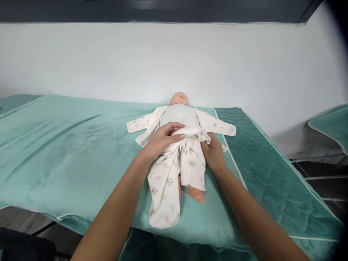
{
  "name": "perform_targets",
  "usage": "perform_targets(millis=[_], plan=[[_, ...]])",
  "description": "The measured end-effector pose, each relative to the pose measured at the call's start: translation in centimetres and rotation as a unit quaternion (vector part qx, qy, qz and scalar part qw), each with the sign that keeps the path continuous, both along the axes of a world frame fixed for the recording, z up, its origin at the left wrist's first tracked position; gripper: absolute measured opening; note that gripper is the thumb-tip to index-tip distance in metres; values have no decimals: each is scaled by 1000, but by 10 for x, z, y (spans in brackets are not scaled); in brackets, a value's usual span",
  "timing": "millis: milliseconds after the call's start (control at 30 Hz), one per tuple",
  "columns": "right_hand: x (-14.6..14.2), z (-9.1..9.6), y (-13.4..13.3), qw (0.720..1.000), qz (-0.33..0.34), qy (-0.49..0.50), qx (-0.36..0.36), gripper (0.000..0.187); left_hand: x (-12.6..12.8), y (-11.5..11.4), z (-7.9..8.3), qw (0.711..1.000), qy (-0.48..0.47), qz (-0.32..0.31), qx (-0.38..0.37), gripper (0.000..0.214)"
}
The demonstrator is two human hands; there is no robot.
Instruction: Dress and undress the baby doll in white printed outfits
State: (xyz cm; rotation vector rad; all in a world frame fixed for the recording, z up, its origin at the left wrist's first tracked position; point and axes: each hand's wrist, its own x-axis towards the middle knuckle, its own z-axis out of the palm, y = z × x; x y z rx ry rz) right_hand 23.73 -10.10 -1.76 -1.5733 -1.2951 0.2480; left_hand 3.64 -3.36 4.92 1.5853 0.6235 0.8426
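Observation:
A baby doll [179, 98] lies on its back, head toward the wall, with an open white printed baby jacket [216, 125] on its arms and a pale grey-white torso [178, 115] showing. White baby pants [164, 185] with small animal prints cover its legs, bunched at the waist. My left hand [164, 137] grips the waistband from the left, thumb over the cloth and fingers by the belly. At the right hip my right hand [213, 150] is closed on the waistband edge, its fingertips partly hidden by cloth. One bare foot [196, 194] sticks out of the shorter-looking pant leg; the other leg's end is covered.
Light green cloth [81, 152] covers the bed, with a darker quilted green section [266, 163] on the right. A white wall [174, 58] rises behind. Another green-covered surface [331, 125] and metal bars [326, 178] stand at the far right. A black object [25, 244] sits at lower left.

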Motion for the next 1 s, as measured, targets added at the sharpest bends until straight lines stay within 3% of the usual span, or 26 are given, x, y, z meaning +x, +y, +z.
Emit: perform_targets(millis=[67, 133, 267, 367, 433, 533, 633, 733, 867, 1000], plan=[[-1, 6, -7, 998, 53, -11, 39, 22, -10, 3, -11, 994, -69, -23, -81, 40], [-6, 24, -12, 990, 123, -42, 57, 37, -14, 6, -22, 984, -128, -20, -123, 38], [-23, 75, -4, 944, 299, -106, -91, 44, -13, 6, -33, 971, -191, -24, -140, 29], [-34, 92, 15, 934, 291, -122, -166, 38, -11, 4, -35, 969, -205, -21, -137, 26], [-35, 90, 25, 935, 295, -75, -181, 37, -11, 2, -34, 971, -200, -19, -132, 25], [-30, 76, 30, 931, 309, 103, -163, 32, -14, 0, -30, 982, -153, -21, -105, 30], [-24, 65, 28, 900, 303, 291, -115, 28, -17, -3, -24, 993, -64, -41, -89, 43], [-25, 59, 27, 863, 320, 376, -105, 22, -17, -4, -20, 994, 18, -57, -91, 44], [-26, 60, 26, 860, 346, 347, -143, 24, -13, -7, -25, 992, -22, -19, -126, 32], [-23, 70, 25, 860, 416, 202, -217, 35, -9, -9, -31, 984, -93, 95, -115, 31]])
